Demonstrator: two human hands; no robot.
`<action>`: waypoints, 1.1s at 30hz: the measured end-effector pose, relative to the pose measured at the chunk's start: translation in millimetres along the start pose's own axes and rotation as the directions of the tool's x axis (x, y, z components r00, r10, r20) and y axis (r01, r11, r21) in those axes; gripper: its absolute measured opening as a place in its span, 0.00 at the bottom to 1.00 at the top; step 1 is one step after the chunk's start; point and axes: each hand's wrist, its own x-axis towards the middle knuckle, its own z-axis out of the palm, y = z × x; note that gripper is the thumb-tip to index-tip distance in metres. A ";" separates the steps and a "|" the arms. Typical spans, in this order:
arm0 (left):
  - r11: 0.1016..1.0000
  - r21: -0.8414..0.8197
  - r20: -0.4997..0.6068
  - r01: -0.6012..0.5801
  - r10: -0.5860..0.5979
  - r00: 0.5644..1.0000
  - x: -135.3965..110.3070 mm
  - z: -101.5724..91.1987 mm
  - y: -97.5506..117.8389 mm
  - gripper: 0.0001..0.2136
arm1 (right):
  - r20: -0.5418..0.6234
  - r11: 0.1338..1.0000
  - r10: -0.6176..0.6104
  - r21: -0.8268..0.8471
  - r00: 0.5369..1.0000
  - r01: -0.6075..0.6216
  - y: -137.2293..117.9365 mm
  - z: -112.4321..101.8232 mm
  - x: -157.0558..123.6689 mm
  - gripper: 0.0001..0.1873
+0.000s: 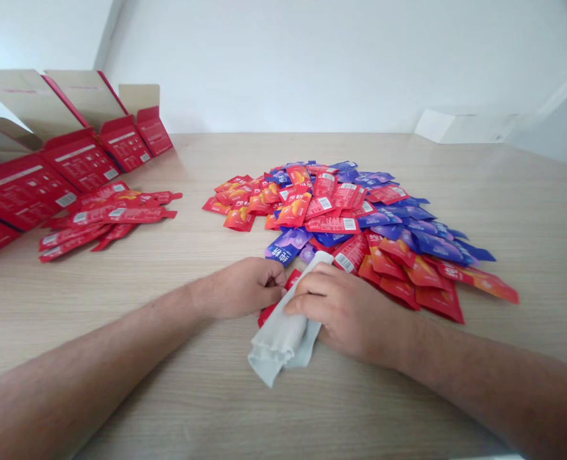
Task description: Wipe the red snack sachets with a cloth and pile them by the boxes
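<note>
In my right hand [345, 306] is a folded pale grey-white cloth [283, 326], gripped between thumb and fingers. It lies slanted across a red sachet [267, 314], which is mostly hidden under it. My left hand [247, 287] is closed at the sachet's left edge, its fingertips pinching there. Just beyond both hands spreads a heap of red sachets [331, 222] with orange fruit pictures, mixed with blue-purple sachets [436, 246]. The cloth's frayed lower end hangs toward me on the table.
A smaller pile of red sachets [105, 217] lies at the left. Behind it stands a row of open red cardboard boxes [79, 160] with raised flaps. A white box [465, 126] sits at the back right by the wall. Everything rests on a light wooden table [178, 390].
</note>
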 end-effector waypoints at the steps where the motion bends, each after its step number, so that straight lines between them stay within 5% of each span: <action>1: 1.000 -0.003 -0.002 0.003 -0.003 1.000 -0.1 0.2 0.0 0.04 | -0.014 1.000 0.017 -0.001 1.000 -0.017 0.5 -0.1 -0.1 0.10; 7: 1.000 0.003 -0.001 -0.002 0.002 1.000 0.1 0.0 0.2 0.04 | 0.050 0.998 -0.064 -0.015 0.997 0.065 -1.7 -2.7 1.8 0.07; 12: 0.999 -0.032 0.009 0.020 -0.019 1.000 -0.7 0.8 0.2 0.04 | -0.015 0.999 0.041 -0.012 0.999 -0.041 -0.7 -0.7 0.2 0.11; 17: 1.000 -0.004 -0.007 0.002 -0.002 1.000 0.1 0.3 0.1 0.04 | 0.056 0.999 -0.036 -0.005 0.998 0.036 -2.6 -2.7 1.0 0.10; 22: 1.000 -0.031 0.004 0.007 -0.007 1.000 -0.8 1.1 0.0 0.04 | -0.005 0.998 0.052 -0.022 0.999 -0.052 -1.6 -1.3 0.9 0.11; 27: 1.000 -0.006 -0.009 -0.003 0.003 1.000 -0.5 -0.2 1.0 0.04 | 0.024 0.999 -0.042 -0.023 0.999 0.043 -2.8 -1.8 1.3 0.11; 33: 0.999 -0.036 0.002 0.018 -0.018 1.000 -1.0 0.9 0.9 0.03 | -0.013 0.998 0.056 -0.022 0.998 -0.056 -1.9 -0.8 -0.4 0.13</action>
